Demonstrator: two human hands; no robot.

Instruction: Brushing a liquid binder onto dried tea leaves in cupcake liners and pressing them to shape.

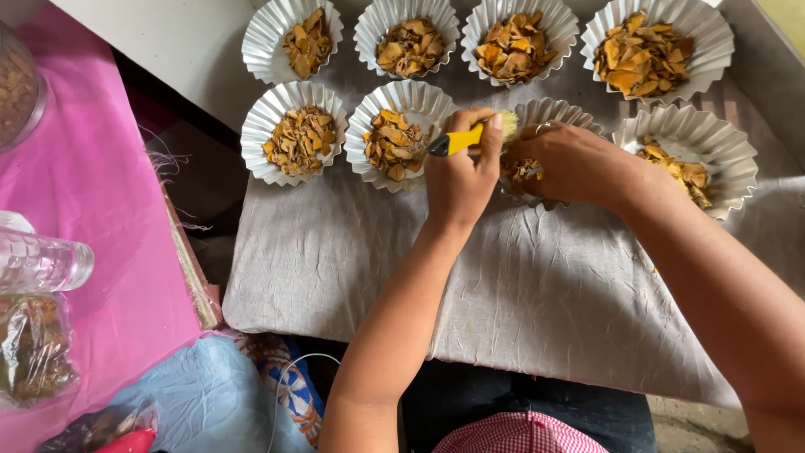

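brush [470, 137] with a yellow handle and pale bristles sits in our left hand [459, 176], whose fingers are wrapped tight around the handle; its bristle end points right, over the rim of a foil cup [549, 113] in the near row. our right hand [570, 164] lies on that same cup with its fingers curled down into it, and we cannot tell whether they pinch anything, though a few orange-brown flakes [527, 170] show under them. the two hands touch or nearly touch above the cup.

just left of the brush stands a second cup [401, 134] with dried flakes in it, and left of that a third cup [293, 132], equally filled. right of our right hand is a fourth cup [688, 155], holding a smaller heap and partly hidden by the wrist. behind these runs a far row [486, 38] of four more pleated cups, all heaped with the same flakes.

every cup stands on a grey cloth [503, 285] spread over the worktop, wrinkled and hanging toward us. at the left is a pink cloth [92, 210], bearing a clear plastic bottle [38, 262] lying on its side and a bag [32, 348] of dark stuff. a light blue cloth [201, 394] lies below that.
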